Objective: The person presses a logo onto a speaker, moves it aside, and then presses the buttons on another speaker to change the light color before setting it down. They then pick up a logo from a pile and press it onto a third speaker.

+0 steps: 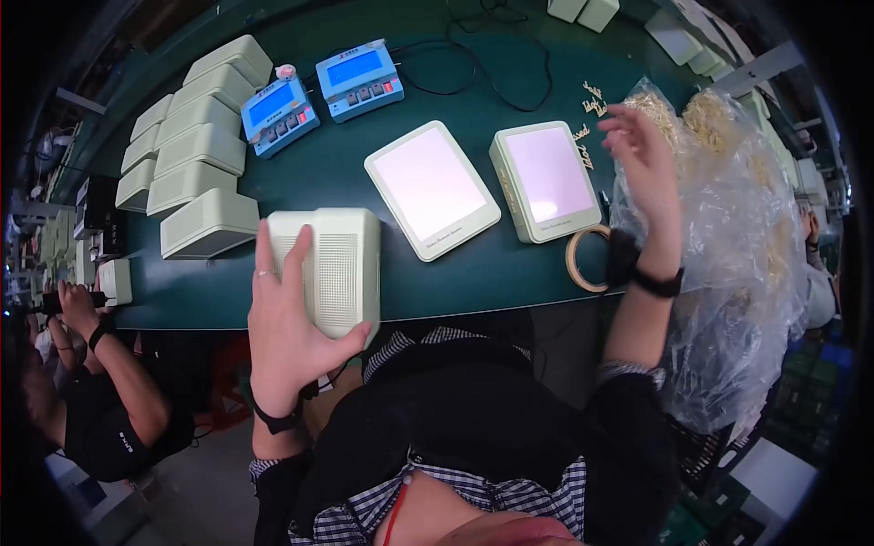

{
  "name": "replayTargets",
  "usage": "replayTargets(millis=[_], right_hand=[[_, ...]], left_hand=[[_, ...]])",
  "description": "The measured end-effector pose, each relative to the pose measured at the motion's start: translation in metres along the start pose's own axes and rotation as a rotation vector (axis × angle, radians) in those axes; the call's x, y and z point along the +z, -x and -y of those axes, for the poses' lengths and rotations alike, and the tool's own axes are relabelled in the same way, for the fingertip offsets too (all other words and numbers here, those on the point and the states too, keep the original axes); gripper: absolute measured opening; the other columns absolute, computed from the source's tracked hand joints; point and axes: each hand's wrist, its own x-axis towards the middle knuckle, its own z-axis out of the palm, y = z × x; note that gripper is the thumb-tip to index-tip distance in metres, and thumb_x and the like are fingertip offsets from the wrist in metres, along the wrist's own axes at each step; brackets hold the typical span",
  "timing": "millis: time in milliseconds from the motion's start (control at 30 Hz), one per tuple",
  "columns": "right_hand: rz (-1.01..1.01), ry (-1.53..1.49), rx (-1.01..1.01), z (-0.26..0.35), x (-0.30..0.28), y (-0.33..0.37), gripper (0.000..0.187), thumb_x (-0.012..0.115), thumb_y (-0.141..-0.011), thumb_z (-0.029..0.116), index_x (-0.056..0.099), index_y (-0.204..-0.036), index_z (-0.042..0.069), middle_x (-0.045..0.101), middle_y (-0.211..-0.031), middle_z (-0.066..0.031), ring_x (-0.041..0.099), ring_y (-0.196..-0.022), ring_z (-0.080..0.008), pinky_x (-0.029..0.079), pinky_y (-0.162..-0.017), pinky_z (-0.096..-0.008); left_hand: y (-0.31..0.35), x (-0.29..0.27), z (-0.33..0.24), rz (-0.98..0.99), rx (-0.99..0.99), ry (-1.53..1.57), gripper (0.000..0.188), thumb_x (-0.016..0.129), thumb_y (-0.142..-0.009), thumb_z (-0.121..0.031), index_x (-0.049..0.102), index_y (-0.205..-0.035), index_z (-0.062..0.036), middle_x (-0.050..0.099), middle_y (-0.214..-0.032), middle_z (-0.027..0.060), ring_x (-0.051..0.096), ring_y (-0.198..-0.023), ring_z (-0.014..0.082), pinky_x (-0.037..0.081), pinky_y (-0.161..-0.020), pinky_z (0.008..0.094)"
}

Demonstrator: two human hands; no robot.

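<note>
My left hand [293, 314] lies over a cream box-shaped speaker [346, 273] with a dotted grille, at the table's near edge. Its fingers stretch along the left and top, and the thumb presses the lower right corner. Off to the right, my right hand [642, 155] hovers by small gold word-shaped pieces [584, 150], its fingers loosely bent and apart, with nothing visible in them. Between the hands lie a cream device with a lit white panel [432, 187] and a thicker one with a pinkish-white panel [546, 177], which has gold lettering along its left side.
Stacked cream speakers [205, 136] stand at the left. Two blue meters with screens [360, 77] [278, 114] trail black cables. A tape roll [587, 259] sits by my right wrist, beside a large clear plastic bag [719, 227]. Another person's arm [118, 373] is at far left.
</note>
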Motion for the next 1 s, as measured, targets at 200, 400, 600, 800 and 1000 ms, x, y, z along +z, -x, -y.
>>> replayTargets(millis=[200, 400, 600, 800, 1000], right_hand=[[0.301, 0.550, 0.004, -0.050, -0.003, -0.026, 0.049, 0.062, -0.082, -0.004, 0.057, -0.129, 0.006, 0.065, -0.112, -0.0132, 0.063, -0.094, -0.0259, 0.052, -0.083, -0.0348], [0.175, 0.680, -0.547, -0.088, 0.002, -0.051, 0.039, 0.066, -0.079, -0.001, 0.062, -0.117, 0.005, 0.065, -0.108, -0.0162, 0.063, -0.094, -0.0356, 0.051, -0.082, -0.0415], [0.309, 0.720, -0.238, -0.069, -0.002, -0.065, 0.013, 0.068, -0.080, 0.004, 0.063, -0.092, 0.001, 0.063, -0.099, -0.0157, 0.062, -0.094, -0.0363, 0.051, -0.079, -0.0429], [0.082, 0.532, -0.359, 0.001, -0.010, -0.039, 0.012, 0.066, -0.084, 0.001, 0.063, -0.095, -0.002, 0.065, -0.091, -0.0158, 0.065, -0.086, -0.0341, 0.052, -0.078, -0.0375], [0.160, 0.356, -0.671, 0.121, 0.049, 0.035, 0.019, 0.068, -0.078, -0.009, 0.067, -0.097, -0.004, 0.070, -0.098, -0.0157, 0.069, -0.090, -0.0300, 0.053, -0.080, -0.0345]], left_hand=[[-0.041, -0.014, 0.020, 0.177, 0.399, -0.164, 0.086, 0.063, -0.043, -0.027, 0.059, -0.128, -0.0148, 0.031, -0.155, 0.0238, 0.041, -0.130, 0.0470, 0.030, -0.110, 0.0541], [-0.048, -0.006, 0.028, 0.143, 0.492, -0.143, 0.078, 0.057, -0.040, -0.032, 0.067, -0.116, -0.0144, 0.039, -0.152, 0.0226, 0.040, -0.133, 0.0446, 0.022, -0.113, 0.0552], [-0.050, -0.004, 0.028, 0.098, 0.505, -0.103, 0.075, 0.057, -0.041, -0.032, 0.069, -0.113, -0.0151, 0.042, -0.149, 0.0227, 0.042, -0.131, 0.0440, 0.025, -0.110, 0.0544], [-0.041, 0.002, 0.018, 0.066, 0.461, -0.064, 0.073, 0.057, -0.041, -0.030, 0.070, -0.111, -0.0163, 0.044, -0.148, 0.0223, 0.043, -0.129, 0.0435, 0.027, -0.108, 0.0538], [-0.036, 0.005, 0.007, -0.042, 0.424, 0.203, 0.065, 0.065, -0.047, -0.026, 0.068, -0.111, -0.0129, 0.051, -0.142, 0.0185, 0.049, -0.124, 0.0413, 0.032, -0.106, 0.0527]])
